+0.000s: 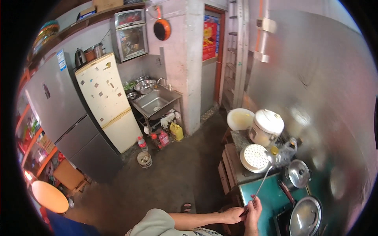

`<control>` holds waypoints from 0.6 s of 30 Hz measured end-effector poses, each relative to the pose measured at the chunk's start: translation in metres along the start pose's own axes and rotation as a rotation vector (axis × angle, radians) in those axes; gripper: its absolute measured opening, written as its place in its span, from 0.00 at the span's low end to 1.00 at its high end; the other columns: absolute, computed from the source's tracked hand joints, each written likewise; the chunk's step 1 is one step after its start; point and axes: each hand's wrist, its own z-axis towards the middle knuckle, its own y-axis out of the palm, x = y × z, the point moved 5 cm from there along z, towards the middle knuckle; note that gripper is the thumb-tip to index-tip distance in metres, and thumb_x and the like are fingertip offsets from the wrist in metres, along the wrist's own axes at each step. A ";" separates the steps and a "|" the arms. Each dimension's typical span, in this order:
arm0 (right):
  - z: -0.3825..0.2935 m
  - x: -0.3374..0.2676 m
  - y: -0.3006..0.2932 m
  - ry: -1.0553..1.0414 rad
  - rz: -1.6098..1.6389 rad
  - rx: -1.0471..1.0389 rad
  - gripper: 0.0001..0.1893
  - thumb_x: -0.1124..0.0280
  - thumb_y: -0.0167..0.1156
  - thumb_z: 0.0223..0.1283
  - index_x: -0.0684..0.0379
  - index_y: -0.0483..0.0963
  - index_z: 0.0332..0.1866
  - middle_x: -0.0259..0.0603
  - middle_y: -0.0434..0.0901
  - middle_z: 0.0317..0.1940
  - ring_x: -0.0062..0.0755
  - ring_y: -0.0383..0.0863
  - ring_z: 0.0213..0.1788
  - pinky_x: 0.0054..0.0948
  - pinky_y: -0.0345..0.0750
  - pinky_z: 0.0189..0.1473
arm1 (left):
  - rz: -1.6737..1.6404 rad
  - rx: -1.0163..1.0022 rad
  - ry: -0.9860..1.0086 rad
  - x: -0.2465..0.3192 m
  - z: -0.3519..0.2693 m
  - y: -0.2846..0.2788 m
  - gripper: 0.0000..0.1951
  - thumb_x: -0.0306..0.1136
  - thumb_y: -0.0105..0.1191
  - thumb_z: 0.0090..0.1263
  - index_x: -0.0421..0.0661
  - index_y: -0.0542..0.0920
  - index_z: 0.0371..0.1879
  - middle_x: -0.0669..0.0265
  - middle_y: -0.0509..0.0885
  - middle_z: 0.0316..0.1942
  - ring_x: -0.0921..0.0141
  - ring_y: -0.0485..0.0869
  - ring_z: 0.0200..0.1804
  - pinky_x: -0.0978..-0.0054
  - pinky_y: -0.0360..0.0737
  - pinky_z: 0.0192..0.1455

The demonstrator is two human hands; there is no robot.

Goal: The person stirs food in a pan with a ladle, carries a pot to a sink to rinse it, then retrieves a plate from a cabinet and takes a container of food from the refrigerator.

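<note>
My left hand [234, 215] is closed on the dark handle end of a long thin metal utensil [262, 183], whose far end is near a white perforated steamer lid or tray [255, 157]. Around the same utensil, just above the handle, is my right hand [254, 206]. Both hands are together over the near-left edge of the green glass-topped counter [246, 192]. To their right a lidded frying pan [305, 216] sits on the stove, and behind it stands a lidded steel pot [297, 174].
A white rice cooker [267, 125] and a white basin [240, 119] stand at the counter's far end. Plastic bottles [276, 156] are beside the steamer piece. Across the floor are a steel sink [155, 101], two refrigerators [107, 103] and a small bucket [144, 160].
</note>
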 end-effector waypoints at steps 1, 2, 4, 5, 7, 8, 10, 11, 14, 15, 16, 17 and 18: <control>0.009 0.012 0.018 0.018 -0.035 -0.019 0.16 0.81 0.51 0.65 0.67 0.70 0.57 0.27 0.68 0.29 0.14 0.65 0.29 0.15 0.64 0.31 | -0.096 -0.008 0.039 -0.010 -0.004 -0.019 0.18 0.39 0.54 0.69 0.40 0.72 0.50 0.50 0.82 0.42 0.53 0.81 0.45 0.57 0.78 0.44; 0.021 0.031 0.033 0.062 -0.042 -0.028 0.15 0.79 0.51 0.65 0.66 0.71 0.56 0.27 0.68 0.27 0.14 0.66 0.27 0.15 0.64 0.29 | -0.191 -0.016 0.080 -0.022 -0.009 -0.040 0.17 0.39 0.54 0.69 0.40 0.72 0.48 0.54 0.83 0.39 0.58 0.83 0.42 0.60 0.78 0.39; 0.039 0.056 0.080 0.133 -0.054 -0.085 0.14 0.76 0.52 0.66 0.66 0.72 0.55 0.28 0.70 0.24 0.15 0.68 0.26 0.16 0.65 0.28 | -0.364 -0.130 -0.068 -0.068 -0.023 -0.075 0.19 0.40 0.55 0.69 0.41 0.72 0.52 0.59 0.82 0.42 0.63 0.82 0.43 0.66 0.78 0.42; 0.045 0.065 0.107 0.246 0.032 -0.085 0.14 0.75 0.51 0.66 0.66 0.72 0.54 0.30 0.71 0.25 0.19 0.69 0.26 0.18 0.68 0.29 | -0.530 -0.272 -0.214 -0.094 -0.034 -0.090 0.21 0.41 0.56 0.70 0.42 0.72 0.56 0.64 0.81 0.46 0.69 0.81 0.44 0.72 0.78 0.44; 0.065 0.092 0.156 0.384 0.076 -0.087 0.13 0.74 0.51 0.67 0.67 0.72 0.54 0.31 0.71 0.24 0.22 0.70 0.26 0.21 0.71 0.31 | -0.643 -0.236 -0.257 -0.112 -0.053 -0.144 0.19 0.44 0.54 0.71 0.45 0.73 0.54 0.71 0.79 0.45 0.77 0.79 0.42 0.78 0.77 0.41; 0.078 0.105 0.183 0.433 0.138 -0.092 0.13 0.73 0.52 0.68 0.67 0.72 0.54 0.32 0.72 0.25 0.22 0.71 0.27 0.22 0.72 0.32 | -0.675 -0.172 -0.348 -0.127 -0.058 -0.170 0.19 0.45 0.53 0.72 0.45 0.74 0.53 0.71 0.79 0.45 0.77 0.79 0.41 0.78 0.77 0.40; 0.100 0.129 0.238 0.484 0.188 -0.211 0.14 0.73 0.52 0.68 0.68 0.72 0.54 0.33 0.72 0.26 0.23 0.71 0.28 0.22 0.72 0.34 | -0.800 -0.025 -0.470 -0.152 -0.073 -0.218 0.19 0.49 0.51 0.73 0.46 0.75 0.49 0.70 0.78 0.42 0.78 0.79 0.40 0.79 0.78 0.38; 0.111 0.141 0.264 0.510 0.183 -0.296 0.14 0.73 0.52 0.68 0.69 0.71 0.54 0.33 0.72 0.26 0.24 0.71 0.29 0.22 0.72 0.34 | -0.844 0.047 -0.534 -0.177 -0.079 -0.235 0.19 0.51 0.51 0.73 0.47 0.75 0.48 0.70 0.78 0.41 0.78 0.79 0.40 0.79 0.78 0.38; 0.135 0.157 0.344 0.523 0.071 -0.409 0.15 0.74 0.52 0.68 0.69 0.69 0.56 0.33 0.73 0.28 0.23 0.72 0.29 0.22 0.71 0.33 | -0.954 0.269 -0.592 -0.207 -0.091 -0.297 0.19 0.52 0.49 0.73 0.48 0.76 0.46 0.72 0.79 0.36 0.78 0.79 0.38 0.79 0.78 0.36; 0.141 0.159 0.369 0.519 0.018 -0.444 0.15 0.75 0.51 0.68 0.69 0.69 0.56 0.32 0.73 0.28 0.22 0.72 0.29 0.22 0.71 0.33 | -0.952 0.279 -0.596 -0.215 -0.094 -0.313 0.19 0.52 0.49 0.73 0.48 0.76 0.46 0.72 0.79 0.36 0.78 0.79 0.38 0.79 0.78 0.36; 0.150 0.163 0.392 0.495 -0.030 -0.471 0.14 0.76 0.50 0.69 0.68 0.69 0.57 0.32 0.73 0.28 0.21 0.72 0.29 0.21 0.70 0.33 | -0.993 0.377 -0.589 -0.224 -0.096 -0.330 0.18 0.51 0.49 0.74 0.48 0.76 0.48 0.72 0.79 0.36 0.79 0.79 0.37 0.80 0.78 0.35; 0.158 0.166 0.415 0.486 -0.007 -0.492 0.14 0.76 0.50 0.69 0.67 0.70 0.57 0.31 0.73 0.28 0.21 0.71 0.29 0.21 0.70 0.33 | -1.033 0.475 -0.580 -0.233 -0.097 -0.346 0.18 0.50 0.48 0.75 0.48 0.75 0.49 0.72 0.79 0.36 0.79 0.78 0.37 0.82 0.77 0.34; 0.166 0.169 0.436 0.466 -0.021 -0.505 0.13 0.76 0.49 0.69 0.66 0.70 0.56 0.31 0.73 0.28 0.20 0.71 0.29 0.20 0.70 0.33 | -1.021 0.526 -0.556 -0.244 -0.098 -0.362 0.18 0.47 0.47 0.76 0.47 0.74 0.53 0.72 0.79 0.36 0.80 0.78 0.36 0.84 0.77 0.33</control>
